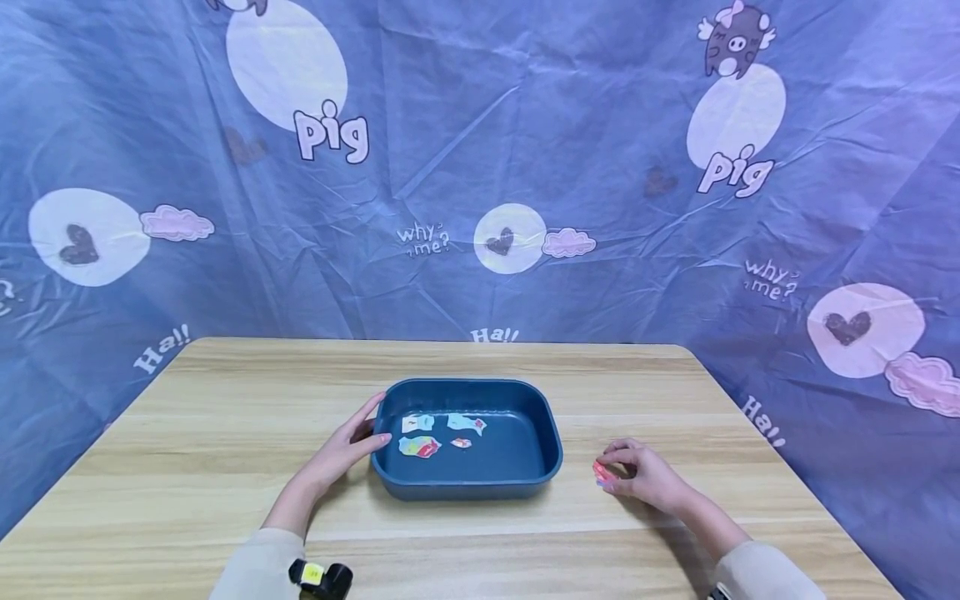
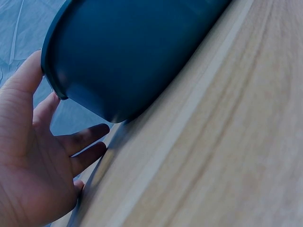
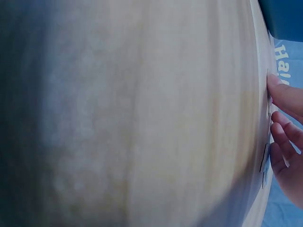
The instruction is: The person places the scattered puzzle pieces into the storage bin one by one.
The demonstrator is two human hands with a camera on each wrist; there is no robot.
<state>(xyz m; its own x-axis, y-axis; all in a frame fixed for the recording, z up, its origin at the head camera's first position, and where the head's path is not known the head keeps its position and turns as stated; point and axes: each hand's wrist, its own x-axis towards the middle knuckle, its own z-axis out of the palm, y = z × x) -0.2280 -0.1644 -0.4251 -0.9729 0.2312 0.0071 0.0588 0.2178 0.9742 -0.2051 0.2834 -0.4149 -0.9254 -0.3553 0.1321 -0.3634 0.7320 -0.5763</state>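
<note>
A dark blue plastic tray [image 1: 542,427] stands on the middle of the wooden table [image 1: 225,417]. Several small coloured paper scraps [image 1: 419,447] lie on its floor. My left hand [image 1: 365,432] rests against the tray's left end, thumb on the rim and fingers straight along the outer wall. The left wrist view shows that hand [image 2: 33,142] beside the tray's rounded corner [image 2: 132,56]. My right hand [image 1: 637,477] lies on the table to the right of the tray, its fingers curled round a small red and pink paper scrap [image 1: 602,472]. Its fingertips [image 3: 286,137] show at the edge of the right wrist view.
A blue cloth printed with pigs, hearts and words [image 1: 480,167] hangs behind and beside the table. The table's far edge [image 1: 435,340] runs just behind the tray. A small black and yellow device [image 1: 321,577] sits at my left sleeve.
</note>
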